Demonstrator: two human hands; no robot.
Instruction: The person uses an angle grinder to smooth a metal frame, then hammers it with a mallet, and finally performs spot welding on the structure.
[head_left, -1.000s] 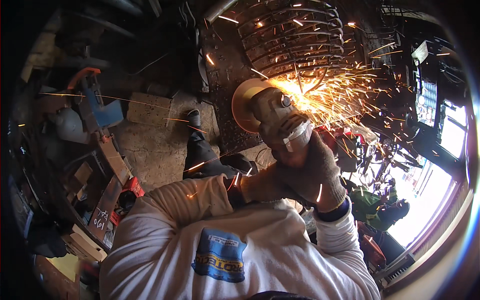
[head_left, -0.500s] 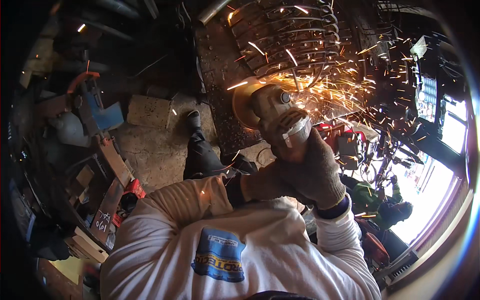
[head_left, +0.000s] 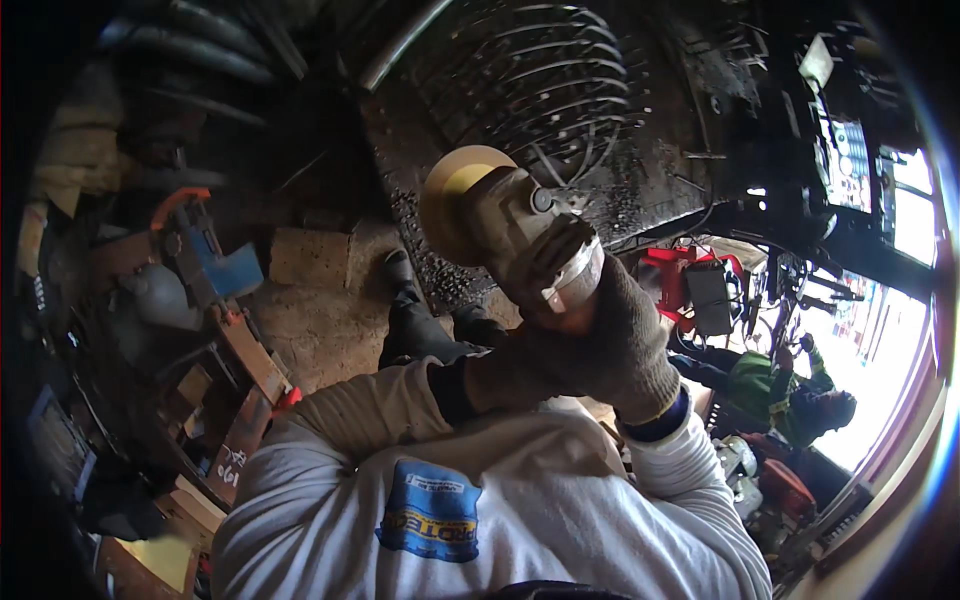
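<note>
Only one view here, the head cam looking down. Both hands were in knit work gloves, so two gloves, two hands, one tool. The right hand [head_left: 625,345] was wrapped tight around the rear body of one angle grinder [head_left: 520,230], fingers curled over the taped end of the housing. The left hand [head_left: 520,375] sat just below and to the left of it, pressed up against the right glove; it looked closed, but I couldn't tell if it was gripping the grinder itself or just bracing the other hand. The grinder stuck up and away from both hands, with its one tan disc [head_left: 455,195] at the far end, tilted toward the left. Right past the disc, beyond the hands, was one round wire cage [head_left: 550,90] made of many curved rods, too many and too dark to count properly. It sat on a dark metal plate [head_left: 430,240] with a rough, spattered surface. Below the left hand I could see one black boot [head_left: 415,320] on the dirt floor. Well off to the left of the hands was one blue clamp-like tool [head_left: 215,265] among scrap wood. Off to the right of the right hand sat one red box-shaped machine [head_left: 690,285], and further right another person in a green jacket [head_left: 770,390].
</note>
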